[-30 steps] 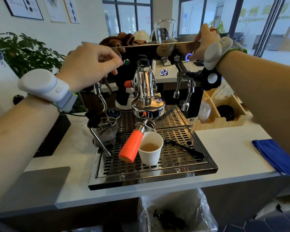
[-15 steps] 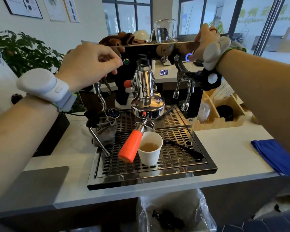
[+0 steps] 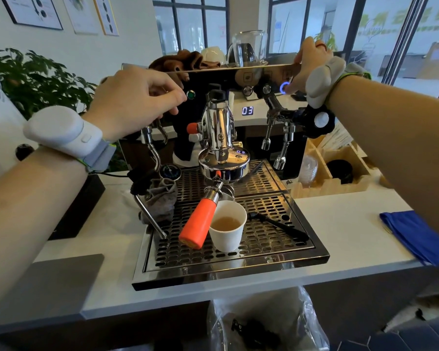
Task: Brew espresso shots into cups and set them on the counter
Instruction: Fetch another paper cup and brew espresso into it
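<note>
A white paper cup with light brown liquid stands on the drip tray of the espresso machine, just right of the portafilter's orange handle. The portafilter is locked into the chrome group head. My right hand clasps the machine's top right edge, thumb on a blue-ringed button. My left hand is curled against the left of the front panel, beside a green light; what its fingers touch is hidden. The timer display reads 03.
On the tray lie a grey rag, a steam wand and a black tool. A blue cloth and a wooden organiser are to the right, a grey slab front left, a bagged bin below the counter.
The timer display has gone from 02 to 03. Both hands stay where they were on the machine, and the cup has not moved.
</note>
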The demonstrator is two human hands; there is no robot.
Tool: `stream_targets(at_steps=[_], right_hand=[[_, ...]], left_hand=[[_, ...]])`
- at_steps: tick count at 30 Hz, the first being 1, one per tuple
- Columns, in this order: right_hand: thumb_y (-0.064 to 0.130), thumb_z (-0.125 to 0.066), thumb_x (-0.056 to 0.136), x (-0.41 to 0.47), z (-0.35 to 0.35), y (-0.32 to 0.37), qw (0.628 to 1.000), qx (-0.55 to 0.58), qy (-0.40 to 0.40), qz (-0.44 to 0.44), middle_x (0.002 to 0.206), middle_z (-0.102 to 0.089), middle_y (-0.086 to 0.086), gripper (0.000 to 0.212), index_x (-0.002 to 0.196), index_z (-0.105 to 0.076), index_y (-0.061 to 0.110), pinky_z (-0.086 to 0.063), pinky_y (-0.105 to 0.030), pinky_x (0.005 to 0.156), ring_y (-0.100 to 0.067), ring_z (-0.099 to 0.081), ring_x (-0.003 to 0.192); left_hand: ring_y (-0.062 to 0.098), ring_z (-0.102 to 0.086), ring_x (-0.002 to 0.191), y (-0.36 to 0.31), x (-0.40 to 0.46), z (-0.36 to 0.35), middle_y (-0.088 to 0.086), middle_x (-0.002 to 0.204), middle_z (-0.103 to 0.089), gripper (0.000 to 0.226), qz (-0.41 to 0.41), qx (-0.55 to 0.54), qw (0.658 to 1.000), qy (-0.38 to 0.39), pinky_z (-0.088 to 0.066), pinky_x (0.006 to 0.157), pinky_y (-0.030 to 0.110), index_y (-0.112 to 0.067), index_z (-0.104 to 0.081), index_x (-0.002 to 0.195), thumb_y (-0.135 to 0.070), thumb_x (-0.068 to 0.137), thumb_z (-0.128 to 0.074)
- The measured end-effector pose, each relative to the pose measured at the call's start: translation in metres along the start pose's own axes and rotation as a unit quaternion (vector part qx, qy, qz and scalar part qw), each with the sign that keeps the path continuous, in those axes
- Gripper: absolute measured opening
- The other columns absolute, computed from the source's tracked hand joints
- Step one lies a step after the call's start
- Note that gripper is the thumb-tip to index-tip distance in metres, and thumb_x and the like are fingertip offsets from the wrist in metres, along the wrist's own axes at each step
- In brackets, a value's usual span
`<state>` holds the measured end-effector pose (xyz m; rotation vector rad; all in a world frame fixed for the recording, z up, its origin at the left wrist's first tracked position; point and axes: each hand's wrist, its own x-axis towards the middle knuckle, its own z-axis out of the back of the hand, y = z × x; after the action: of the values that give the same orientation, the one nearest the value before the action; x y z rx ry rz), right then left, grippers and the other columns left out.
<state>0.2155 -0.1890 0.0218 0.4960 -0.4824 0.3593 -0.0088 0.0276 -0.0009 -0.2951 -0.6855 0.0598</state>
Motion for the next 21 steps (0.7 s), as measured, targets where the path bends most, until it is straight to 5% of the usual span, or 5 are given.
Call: stream_targets(at_steps=[6, 12, 16, 21], right_hand=[[0.013, -0.055, 0.093, -0.002, 0.006, 0.005, 1.000, -0.004, 0.012, -0.010, 0.136, -0.044, -0.020, 0.026, 0.114, -0.040, 0.010, -0.030, -0.038, 0.103, -0.034, -0.040, 0.126], [0.022, -0.065, 0.085, -0.012, 0.007, 0.015, 1.000, 0.021, 0.005, -0.021, 0.135, -0.044, -0.017, 0.054, 0.130, -0.041, 0.004, -0.031, -0.038, 0.106, -0.031, -0.038, 0.128], [0.026, -0.063, 0.083, -0.018, 0.014, 0.022, 0.988, 0.156, 0.004, 0.015, 0.114, -0.046, -0.008, 0.049, 0.125, -0.045, 0.009, -0.044, -0.034, 0.087, -0.024, -0.051, 0.100], [0.025, -0.062, 0.084, -0.036, 0.020, 0.035, 0.960, 0.271, -0.007, 0.073, 0.103, -0.054, -0.004, 0.044, 0.123, -0.047, 0.013, -0.044, -0.019, 0.066, -0.014, -0.054, 0.084]], left_hand=[[-0.008, -0.061, 0.062, -0.003, 0.000, 0.002, -0.019, 0.071, -0.070, 0.018, -0.006, -0.005, 1.000, 0.015, -0.052, 0.070, 0.031, -0.040, -0.069, 0.085, -0.051, 0.087, -0.054], [0.014, -0.067, 0.067, -0.008, -0.002, 0.008, -0.004, 0.086, -0.072, 0.014, -0.019, -0.130, 0.991, -0.005, -0.050, 0.058, 0.017, -0.027, -0.068, 0.103, -0.031, 0.093, -0.058], [0.009, -0.066, 0.084, -0.010, -0.004, 0.010, -0.005, 0.091, -0.070, 0.017, -0.036, -0.110, 0.993, -0.016, -0.053, 0.079, 0.036, -0.026, -0.068, 0.106, -0.032, 0.092, -0.060], [-0.011, -0.059, 0.076, -0.015, -0.011, 0.012, -0.021, 0.087, -0.064, 0.016, -0.049, -0.106, 0.992, -0.042, -0.049, 0.080, 0.029, -0.029, -0.068, 0.105, -0.031, 0.093, -0.059]])
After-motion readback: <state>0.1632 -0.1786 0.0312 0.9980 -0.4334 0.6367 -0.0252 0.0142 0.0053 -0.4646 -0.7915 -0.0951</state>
